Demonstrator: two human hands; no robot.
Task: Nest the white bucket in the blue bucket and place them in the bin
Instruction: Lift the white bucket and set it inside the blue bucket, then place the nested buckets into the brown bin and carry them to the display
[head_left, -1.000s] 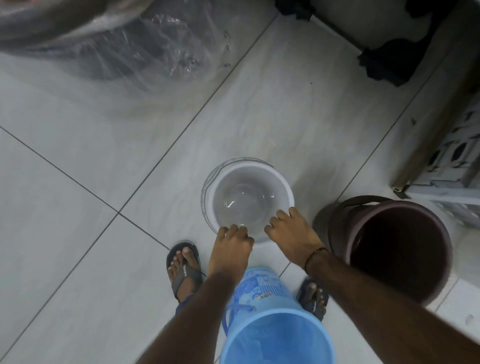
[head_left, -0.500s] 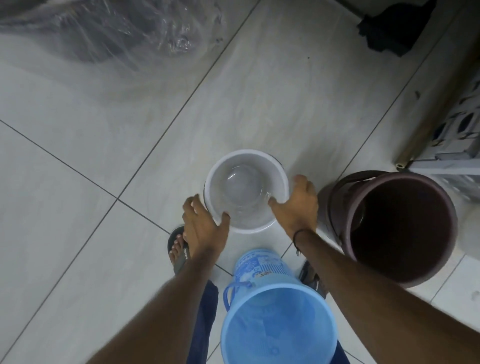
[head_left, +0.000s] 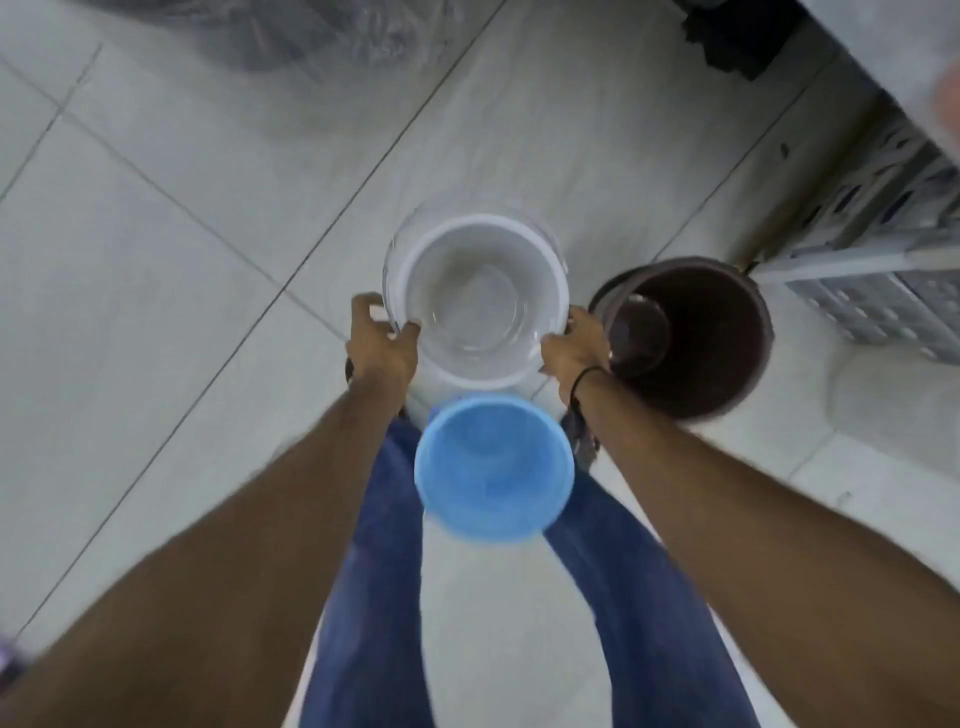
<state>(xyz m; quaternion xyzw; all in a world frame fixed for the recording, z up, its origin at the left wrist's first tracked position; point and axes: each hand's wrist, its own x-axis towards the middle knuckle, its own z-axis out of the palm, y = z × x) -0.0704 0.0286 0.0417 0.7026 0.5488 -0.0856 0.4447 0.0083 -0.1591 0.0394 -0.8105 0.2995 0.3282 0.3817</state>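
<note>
The white bucket (head_left: 478, 304) is held upright in front of me, its mouth facing up and its wire handle hanging around the rim. My left hand (head_left: 382, 345) grips its left rim and my right hand (head_left: 574, 348) grips its right rim. The blue bucket (head_left: 493, 467) stands upright between my legs, just nearer to me than the white one, and nothing is inside it. The dark brown bin (head_left: 685, 335) stands open on the floor right of the white bucket, beside my right hand.
Pale floor tiles (head_left: 156, 260) spread to the left. A crumpled clear plastic sheet (head_left: 270, 36) lies at the top left. A white perforated crate (head_left: 883, 260) sits at the right, behind the bin. A dark object (head_left: 737, 36) is at the top.
Both hands moved from the near rim to the sides of the white bucket and took hold. The bucket now sits higher and larger in view, and the image has blurred with head motion.
</note>
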